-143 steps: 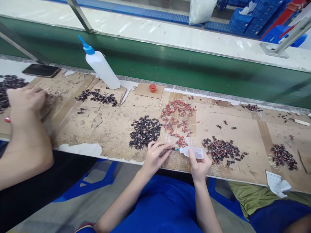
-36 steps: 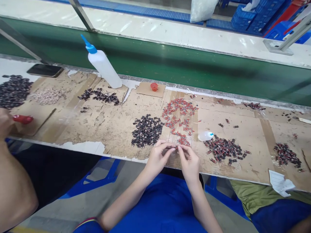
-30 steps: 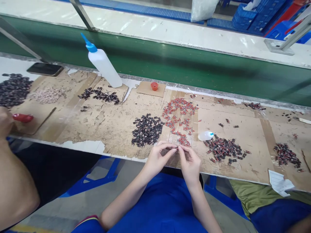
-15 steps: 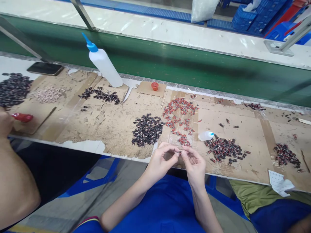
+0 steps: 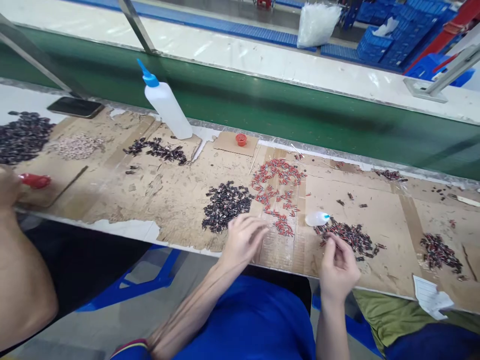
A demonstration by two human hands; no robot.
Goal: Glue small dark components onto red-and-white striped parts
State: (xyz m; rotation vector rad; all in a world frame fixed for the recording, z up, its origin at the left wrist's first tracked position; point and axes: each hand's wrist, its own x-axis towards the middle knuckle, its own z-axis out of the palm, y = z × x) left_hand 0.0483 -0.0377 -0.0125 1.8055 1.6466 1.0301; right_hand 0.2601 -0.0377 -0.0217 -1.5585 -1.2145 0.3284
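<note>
My left hand [image 5: 243,239] is blurred, its fingers spread over the cardboard bench cover [image 5: 176,200], just below a heap of small black parts [image 5: 225,204]. My right hand [image 5: 337,266] is at the near edge of a heap of red-and-black parts [image 5: 350,235], fingers drawn together; any part between them is too small to see. A small clear squeeze bottle with a blue tip [image 5: 317,218] lies between that heap and a spread of red parts [image 5: 277,181]. The two hands are apart.
A tall white squeeze bottle with a blue nozzle [image 5: 167,111], a red cap [image 5: 241,139] and a phone [image 5: 75,106] sit along the back. More part heaps lie left [image 5: 22,137] and right [image 5: 438,250]. A co-worker's arm [image 5: 22,280] is at left. A green conveyor [image 5: 300,115] runs behind.
My hands, which were pinching one small part together at the bench edge, have separated. The right moved right to the red-and-black heap; the left moved up toward the black heap.
</note>
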